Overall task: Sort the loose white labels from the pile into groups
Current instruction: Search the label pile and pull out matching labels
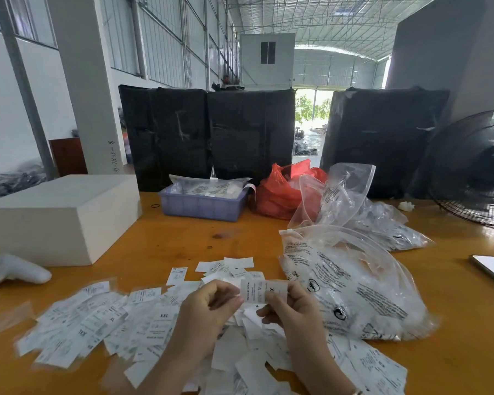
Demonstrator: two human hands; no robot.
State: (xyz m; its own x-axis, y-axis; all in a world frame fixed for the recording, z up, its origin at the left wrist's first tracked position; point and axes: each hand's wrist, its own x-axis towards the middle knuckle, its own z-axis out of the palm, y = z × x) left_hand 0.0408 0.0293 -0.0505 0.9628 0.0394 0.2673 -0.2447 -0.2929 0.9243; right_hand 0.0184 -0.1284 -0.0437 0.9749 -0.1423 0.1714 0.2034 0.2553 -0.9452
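1. The bench is covered along its near edge by the pile of loose labels. A fan of labels already laid out runs toward the near left corner, and a few more sit just behind the hands. So the sorting looks partly done, with plenty left.
2. Clear bags sit at the right of the pile, touching it. Keep them out of the way so unsorted labels don't slide under.
3. Left hand: fingers curled, thumb and fingertips pinching the left end of one label. Right hand: thumb and forefinger pinching its right end. The label is held up flat over the middle of the pile, print facing the camera.
4. The step looks like reading the size mark. My tip: keep it taut and flat, check the size, then drop it on the matching group. Don't grab two at once, they look thin and clingy.
5. Hard to make out: I can read an "X" on the held label, but a thumb may be covering the rest. One label in the left fan reads XXL; most of the others are blurred. I can't tell where one group ends and the next starts, and the frame cuts off the pile's near side.
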